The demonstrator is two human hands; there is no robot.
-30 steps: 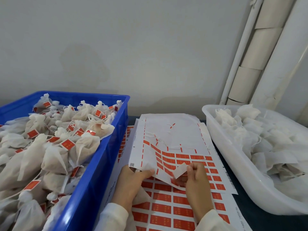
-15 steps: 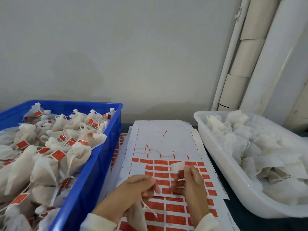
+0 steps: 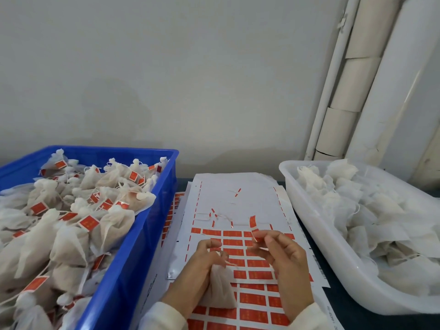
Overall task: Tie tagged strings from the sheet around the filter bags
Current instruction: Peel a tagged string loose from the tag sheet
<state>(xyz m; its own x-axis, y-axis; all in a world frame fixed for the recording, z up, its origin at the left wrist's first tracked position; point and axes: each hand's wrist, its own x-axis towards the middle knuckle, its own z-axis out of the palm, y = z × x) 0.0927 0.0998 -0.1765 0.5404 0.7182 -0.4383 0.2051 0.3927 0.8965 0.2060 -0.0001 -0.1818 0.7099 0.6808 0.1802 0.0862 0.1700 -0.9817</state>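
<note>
Gripping a bag [image 3: 220,289] by its neck in our left hand [image 3: 204,263], we pinch a tag [image 3: 256,235] in our right hand [image 3: 283,260] above the sheet [image 3: 238,194].

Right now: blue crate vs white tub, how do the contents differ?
The blue crate, on the left, holds bags gathered at the neck with red tags on strings; the white tub, on the right, holds bags with no red tags showing. The blue crate's bags look bunched and cinched; the white tub's lie looser and flatter. Both are piled with pale filter bags and flank the tag sheet.
</note>
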